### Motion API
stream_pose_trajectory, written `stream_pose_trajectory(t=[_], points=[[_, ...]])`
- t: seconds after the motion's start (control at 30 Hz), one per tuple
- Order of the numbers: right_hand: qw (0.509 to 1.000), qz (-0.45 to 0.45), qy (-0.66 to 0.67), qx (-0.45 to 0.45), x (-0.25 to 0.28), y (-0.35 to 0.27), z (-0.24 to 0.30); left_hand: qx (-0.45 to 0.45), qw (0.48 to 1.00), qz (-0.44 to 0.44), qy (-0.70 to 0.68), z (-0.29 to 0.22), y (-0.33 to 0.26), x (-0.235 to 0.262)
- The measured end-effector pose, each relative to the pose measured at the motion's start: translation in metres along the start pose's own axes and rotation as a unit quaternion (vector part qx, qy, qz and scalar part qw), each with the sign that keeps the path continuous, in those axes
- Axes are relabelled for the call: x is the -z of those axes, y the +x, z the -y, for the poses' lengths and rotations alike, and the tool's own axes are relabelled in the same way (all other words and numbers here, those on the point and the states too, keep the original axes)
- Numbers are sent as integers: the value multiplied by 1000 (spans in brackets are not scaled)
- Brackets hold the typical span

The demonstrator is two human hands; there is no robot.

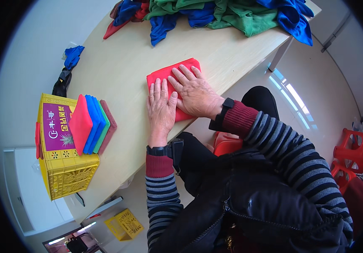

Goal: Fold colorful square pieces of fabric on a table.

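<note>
A red cloth (pixel 156 76) lies folded into a flat rectangle near the table's front edge. Both palms press down on it. My left hand (pixel 161 105) rests on its left part, fingers stretched out and pointing away from me. Across its right side lies my right hand (pixel 194 92), fingers flat and slightly spread. The two hands nearly meet at the left thumb. Neither hand grips anything. Parts of the cloth are hidden under the palms.
Left of the hands, a stack of folded cloths (pixel 90 124) in red, blue, green and brown leans against a yellow crate (pixel 69 177). Loose green and blue cloths (pixel 240 17) heap along the table's far side. Red stools (pixel 352 149) stand on the floor at right. Another yellow crate (pixel 124 224) sits below.
</note>
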State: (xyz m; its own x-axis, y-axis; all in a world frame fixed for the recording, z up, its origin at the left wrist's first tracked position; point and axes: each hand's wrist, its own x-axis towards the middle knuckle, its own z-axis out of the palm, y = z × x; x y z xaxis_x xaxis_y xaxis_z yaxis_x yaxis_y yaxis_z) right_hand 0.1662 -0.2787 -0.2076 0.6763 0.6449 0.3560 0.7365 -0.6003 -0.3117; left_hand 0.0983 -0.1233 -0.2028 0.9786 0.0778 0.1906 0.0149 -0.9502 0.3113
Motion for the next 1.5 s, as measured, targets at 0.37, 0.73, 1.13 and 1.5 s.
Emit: stream_pose_trajectory(t=[0.37,0.73,1.13,1.5], points=[[997,63,24,-31,12,8,2,12,999,7,39,17,0,-5],[997,65,31,-26,19,1,1,22,999,8,45,9,-12,-1],[997,67,21,-25,20,-1,3,36,997,10,64,6,-15,0],[999,41,33,-9,10,1,4,48,997,7,66,6,-15,2]])
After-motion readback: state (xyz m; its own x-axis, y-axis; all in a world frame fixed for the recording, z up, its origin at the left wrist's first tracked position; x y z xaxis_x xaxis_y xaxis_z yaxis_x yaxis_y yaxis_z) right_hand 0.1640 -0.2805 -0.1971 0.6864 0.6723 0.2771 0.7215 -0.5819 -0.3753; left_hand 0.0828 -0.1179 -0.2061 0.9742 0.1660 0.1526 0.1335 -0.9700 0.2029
